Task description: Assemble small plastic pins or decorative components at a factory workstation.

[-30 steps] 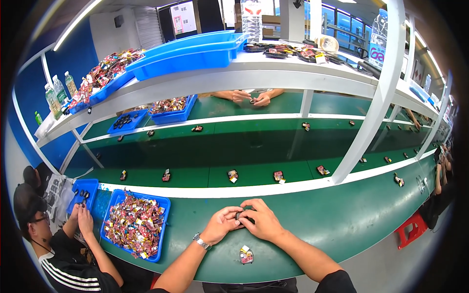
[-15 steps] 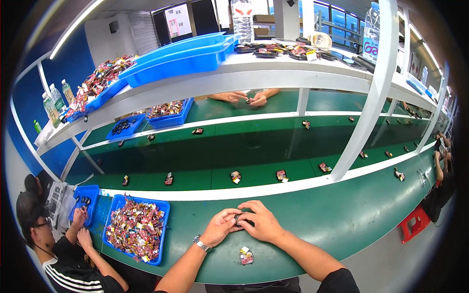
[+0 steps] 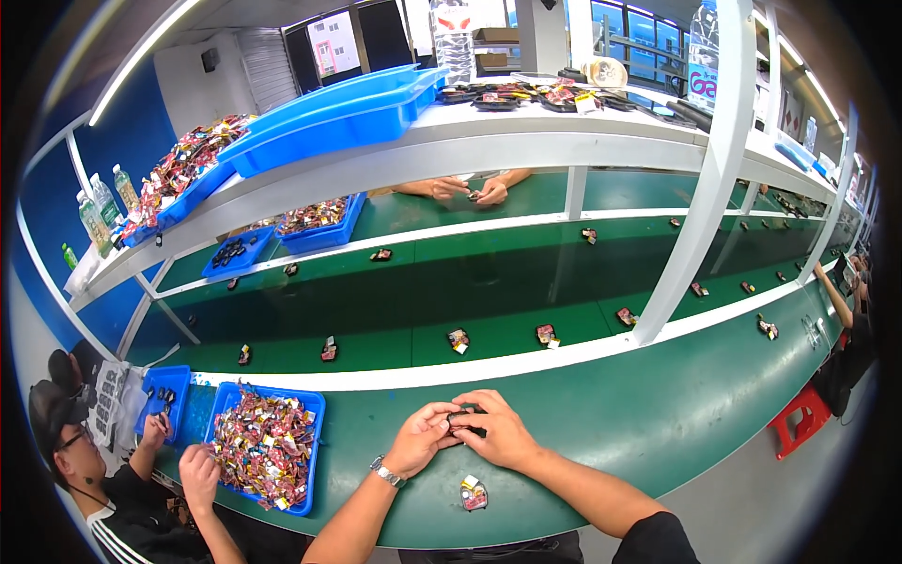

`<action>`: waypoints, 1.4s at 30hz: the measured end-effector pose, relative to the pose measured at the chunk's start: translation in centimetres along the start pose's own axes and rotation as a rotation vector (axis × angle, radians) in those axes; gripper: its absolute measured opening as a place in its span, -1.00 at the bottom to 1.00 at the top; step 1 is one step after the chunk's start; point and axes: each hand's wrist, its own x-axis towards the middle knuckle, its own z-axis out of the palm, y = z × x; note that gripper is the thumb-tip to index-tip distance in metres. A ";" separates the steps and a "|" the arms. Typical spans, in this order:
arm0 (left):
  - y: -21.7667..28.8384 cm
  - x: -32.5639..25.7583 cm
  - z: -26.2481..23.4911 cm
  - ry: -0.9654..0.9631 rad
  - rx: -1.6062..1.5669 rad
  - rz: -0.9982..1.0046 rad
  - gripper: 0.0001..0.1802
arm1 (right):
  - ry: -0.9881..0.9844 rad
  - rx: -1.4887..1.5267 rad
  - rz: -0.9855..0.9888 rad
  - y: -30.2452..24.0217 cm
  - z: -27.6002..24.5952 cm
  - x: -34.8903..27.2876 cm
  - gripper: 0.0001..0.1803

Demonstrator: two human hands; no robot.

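Note:
My left hand (image 3: 421, 440) and my right hand (image 3: 500, 434) meet over the green bench (image 3: 573, 461). Between their closed fingers is a small black piece (image 3: 458, 420), mostly covered, so its exact kind is hidden. On the bench just below my hands lies a small black item with a red, white and yellow packet (image 3: 474, 493). To the left of my left hand, a blue tray (image 3: 319, 451) is heaped with small red, white and yellow packets (image 3: 263, 442).
Several black-and-red items, one a packeted piece (image 3: 458, 340), lie spaced along the green conveyor (image 3: 395, 315) behind a white rail (image 3: 395, 378). A co-worker (image 3: 70, 442) sits at left beside a small blue tray (image 3: 150, 381). A white post (image 3: 691, 216) rises at right; a red stool (image 3: 800, 420) stands beyond.
The items on the conveyor have shifted slightly right. My hands stay together on the black piece. The co-worker at left has moved one hand to the tray of packets.

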 end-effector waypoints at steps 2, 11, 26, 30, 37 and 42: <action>0.0 0.0 0.0 -0.007 -0.006 0.004 -0.69 | 0.008 0.011 0.010 0.1 0.2 -0.1 -0.80; -0.6 0.1 -0.5 0.001 -0.014 0.061 -0.73 | 0.072 -0.121 -0.143 -0.8 0.3 0.4 -0.75; -0.8 0.1 -0.5 -0.036 -0.115 0.111 -0.73 | 0.161 -0.112 -0.122 -0.6 0.6 0.0 -0.75; -0.7 0.2 -0.3 -0.022 -0.129 0.089 -0.72 | 0.160 -0.097 -0.112 -0.5 0.7 -0.1 -0.76; -0.6 0.1 -0.1 -0.007 -0.115 0.093 -0.73 | 0.165 -0.060 -0.101 -0.3 0.9 -0.1 -0.74; -1.4 0.2 -1.0 -0.011 -0.108 0.121 -0.73 | 0.114 -0.077 -0.134 -0.7 1.0 0.1 -0.71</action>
